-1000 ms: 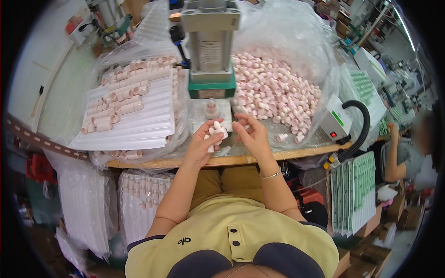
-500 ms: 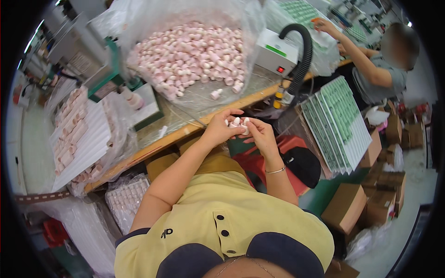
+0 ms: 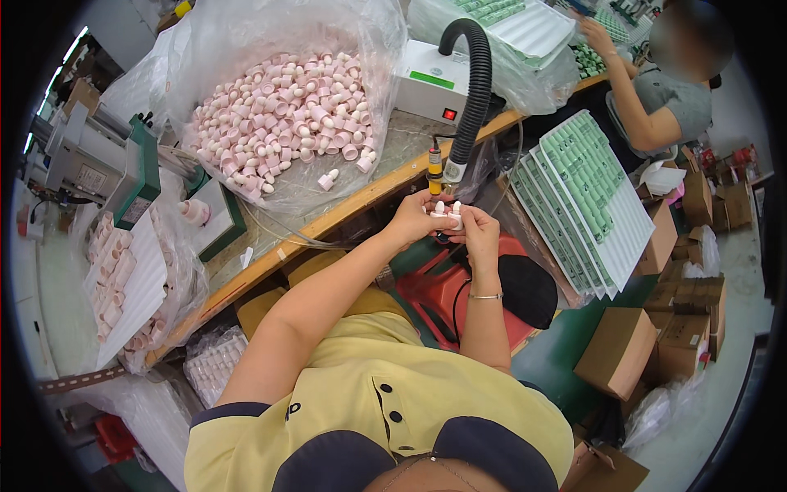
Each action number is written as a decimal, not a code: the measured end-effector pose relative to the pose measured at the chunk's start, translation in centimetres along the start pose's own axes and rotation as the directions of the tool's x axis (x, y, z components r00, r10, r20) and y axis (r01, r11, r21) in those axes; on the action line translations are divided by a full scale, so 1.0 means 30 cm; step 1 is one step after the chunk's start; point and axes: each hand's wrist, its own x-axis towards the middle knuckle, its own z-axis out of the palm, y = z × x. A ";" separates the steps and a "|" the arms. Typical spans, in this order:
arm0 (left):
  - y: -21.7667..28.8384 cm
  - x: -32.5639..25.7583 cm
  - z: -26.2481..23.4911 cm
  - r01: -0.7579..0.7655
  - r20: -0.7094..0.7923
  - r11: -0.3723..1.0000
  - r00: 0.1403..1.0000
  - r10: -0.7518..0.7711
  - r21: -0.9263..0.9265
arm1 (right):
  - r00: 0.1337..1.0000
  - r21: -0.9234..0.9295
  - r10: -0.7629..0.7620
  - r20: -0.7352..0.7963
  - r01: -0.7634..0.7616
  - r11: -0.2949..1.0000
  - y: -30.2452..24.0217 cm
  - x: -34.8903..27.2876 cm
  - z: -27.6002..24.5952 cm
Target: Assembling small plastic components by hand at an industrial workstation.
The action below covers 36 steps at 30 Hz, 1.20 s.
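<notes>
Just off the table's front edge, beneath the black hose, the left hand and right hand pinch small white caps together, fingertips closed for alignment.

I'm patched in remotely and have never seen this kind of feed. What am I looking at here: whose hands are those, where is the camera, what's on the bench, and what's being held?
The view comes from a camera worn on a person's head, looking down, so the lens bends straight edges. The left hand and right hand are that person's own, meeting off the bench edge under a black hose with a yellow sensor tip. Together they pinch small white caps. On the bench lie a clear bag of pink and white caps, a white control box, a green press and a white tray of assembled pieces. Green-filled trays lean to the right, where a co-worker works separately.
</notes>
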 end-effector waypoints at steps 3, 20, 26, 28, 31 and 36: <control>0.017 -0.025 -0.026 -0.048 -0.002 0.999 0.999 0.048 0.010 | 0.998 -0.093 -0.060 0.006 0.060 0.994 0.008 -0.008 0.033; -0.089 -1.059 -0.507 -0.260 -0.284 0.957 0.915 0.286 0.124 | 0.797 -0.246 -0.206 0.568 0.403 0.881 -0.067 -0.275 0.552; -0.514 -1.833 -0.750 0.233 -0.920 0.972 0.386 -0.066 0.028 | 0.704 -0.233 -0.224 0.674 0.490 0.840 -0.066 -0.251 0.768; -0.633 -1.973 -0.819 0.268 -0.947 0.956 0.262 -0.188 -0.116 | 0.680 -0.230 -0.231 0.696 0.516 0.825 -0.067 -0.277 0.830; -0.787 -2.082 -0.911 0.516 -0.977 0.849 0.097 -0.192 -0.116 | 0.656 -0.264 -0.199 0.728 0.536 0.802 -0.067 -0.320 0.899; -0.913 -2.084 -1.012 0.746 -0.946 0.664 0.244 -0.212 0.044 | 0.653 -0.315 -0.173 0.738 0.559 0.767 -0.069 -0.351 0.947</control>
